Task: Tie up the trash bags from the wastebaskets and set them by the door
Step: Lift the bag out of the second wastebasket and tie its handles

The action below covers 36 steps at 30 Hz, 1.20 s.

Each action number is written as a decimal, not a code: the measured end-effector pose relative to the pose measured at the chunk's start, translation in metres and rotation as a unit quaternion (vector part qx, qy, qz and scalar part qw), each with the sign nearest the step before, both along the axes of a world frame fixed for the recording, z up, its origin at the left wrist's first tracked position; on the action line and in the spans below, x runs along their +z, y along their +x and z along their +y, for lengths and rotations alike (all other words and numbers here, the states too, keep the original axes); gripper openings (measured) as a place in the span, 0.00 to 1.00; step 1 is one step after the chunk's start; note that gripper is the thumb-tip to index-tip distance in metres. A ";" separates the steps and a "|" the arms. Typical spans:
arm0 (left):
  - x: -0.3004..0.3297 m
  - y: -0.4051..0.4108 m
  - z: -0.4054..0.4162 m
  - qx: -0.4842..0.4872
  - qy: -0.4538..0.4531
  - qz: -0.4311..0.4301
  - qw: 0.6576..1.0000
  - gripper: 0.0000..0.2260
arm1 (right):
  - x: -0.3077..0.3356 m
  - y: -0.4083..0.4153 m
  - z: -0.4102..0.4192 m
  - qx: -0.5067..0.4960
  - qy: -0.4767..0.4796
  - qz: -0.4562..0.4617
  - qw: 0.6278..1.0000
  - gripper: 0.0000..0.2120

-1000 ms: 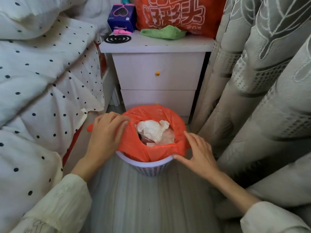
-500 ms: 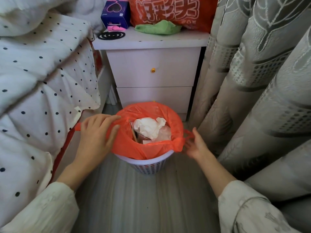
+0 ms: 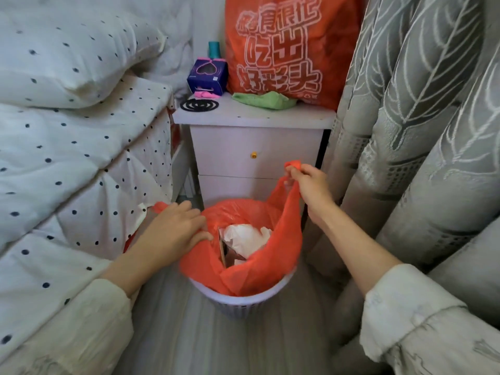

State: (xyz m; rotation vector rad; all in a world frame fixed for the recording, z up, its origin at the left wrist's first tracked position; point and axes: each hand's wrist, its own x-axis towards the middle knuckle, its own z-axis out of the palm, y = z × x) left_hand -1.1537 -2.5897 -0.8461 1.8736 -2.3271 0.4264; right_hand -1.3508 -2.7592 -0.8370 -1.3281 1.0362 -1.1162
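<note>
A home bedroom: a bed (image 3: 67,147) with dotted white bedding, a white two-drawer nightstand (image 3: 257,147) beside it, and heavy patterned curtains (image 3: 411,117).

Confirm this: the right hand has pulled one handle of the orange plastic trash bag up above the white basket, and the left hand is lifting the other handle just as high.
Not quite. The head view shows the right hand pinching a handle of the orange plastic trash bag raised above the white lattice wastebasket, but the left hand is low, at the bag's left edge near rim level.
</note>
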 end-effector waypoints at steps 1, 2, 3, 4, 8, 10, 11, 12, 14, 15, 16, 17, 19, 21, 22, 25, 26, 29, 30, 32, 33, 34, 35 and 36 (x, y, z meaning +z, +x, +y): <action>0.004 0.001 -0.001 -0.014 -0.009 -0.017 1.000 0.16 | 0.009 0.003 0.001 0.009 -0.001 -0.014 1.000 0.06; 0.008 0.001 -0.002 -0.029 -0.020 -0.036 0.999 0.15 | 0.017 0.005 0.002 0.016 -0.010 -0.019 1.000 0.06; 0.012 0.000 -0.003 -0.042 -0.033 -0.057 0.997 0.15 | 0.024 0.005 0.004 0.022 -0.023 -0.017 0.999 0.06; 0.016 -0.001 -0.003 -0.049 -0.045 -0.077 0.995 0.16 | 0.029 0.005 0.007 0.024 -0.040 -0.012 0.999 0.07; 0.023 -0.006 0.002 -0.093 -0.082 -0.089 0.988 0.12 | 0.038 0.000 0.022 -0.009 -0.101 0.027 0.995 0.11; 0.019 -0.002 0.006 -0.072 -0.050 -0.078 0.993 0.15 | 0.035 -0.002 0.031 -0.003 -0.108 0.028 0.994 0.13; 0.015 0.004 0.008 -0.028 0.009 -0.086 0.996 0.23 | 0.033 -0.004 0.035 0.000 -0.103 0.019 0.994 0.12; 0.011 0.012 0.010 0.040 0.095 -0.090 0.991 0.32 | 0.030 -0.006 0.037 0.003 -0.092 0.001 0.996 0.09; 0.006 0.025 0.014 0.156 0.219 -0.115 0.956 0.44 | 0.027 -0.010 0.037 0.011 -0.047 -0.062 0.997 0.08; 0.002 0.030 0.015 0.196 0.231 -0.130 0.944 0.45 | 0.026 -0.012 0.035 0.012 -0.011 -0.099 0.995 0.08; -0.001 0.035 0.015 0.229 0.217 -0.138 0.939 0.42 | 0.026 -0.013 0.032 0.008 0.035 -0.138 0.990 0.08; 0.000 0.037 0.014 0.252 0.192 -0.141 0.938 0.37 | 0.027 -0.013 0.030 0.001 0.083 -0.168 0.982 0.07; 0.007 0.039 0.010 0.260 0.150 -0.161 0.940 0.26 | 0.026 -0.013 0.027 -0.013 0.148 -0.139 0.979 0.06; 0.021 0.039 0.005 0.219 0.052 -0.221 0.949 0.17 | 0.024 -0.013 0.025 0.003 0.173 -0.050 0.984 0.08; 0.032 0.037 0.003 0.196 0.007 -0.242 0.950 0.14 | 0.025 -0.013 0.024 0.027 0.180 -0.011 0.983 0.08; 0.063 0.030 -0.011 0.112 -0.064 -0.246 0.961 0.12 | 0.036 -0.008 0.023 0.096 0.155 0.038 0.983 0.07; 0.072 0.025 -0.014 0.089 -0.081 -0.256 0.959 0.10 | 0.042 -0.005 0.023 0.107 0.128 0.044 0.985 0.07; 0.087 0.013 -0.024 0.067 -0.148 -0.265 0.951 0.08 | 0.060 0.005 0.025 0.137 0.090 0.064 0.984 0.11; 0.089 0.011 -0.026 0.097 -0.173 -0.220 0.955 0.10 | 0.064 0.008 0.026 0.146 0.104 0.062 0.982 0.11; 0.096 0.007 -0.031 0.154 -0.181 -0.064 0.969 0.10 | 0.071 0.011 0.028 0.150 0.123 0.045 0.980 0.10; 0.101 0.005 -0.033 0.169 -0.166 0.018 0.971 0.09 | 0.074 0.012 0.029 0.147 0.117 0.020 0.982 0.11; 0.105 0.006 -0.035 0.173 -0.153 0.076 0.970 0.10 | 0.076 0.012 0.030 0.144 0.105 -0.016 0.984 0.12; 0.110 0.007 -0.036 0.168 -0.147 0.114 0.968 0.12 | 0.078 0.012 0.032 0.140 0.086 -0.049 0.985 0.12; 0.115 0.009 -0.035 0.159 -0.142 0.138 0.967 0.13 | 0.081 0.011 0.033 0.130 0.060 -0.062 0.988 0.12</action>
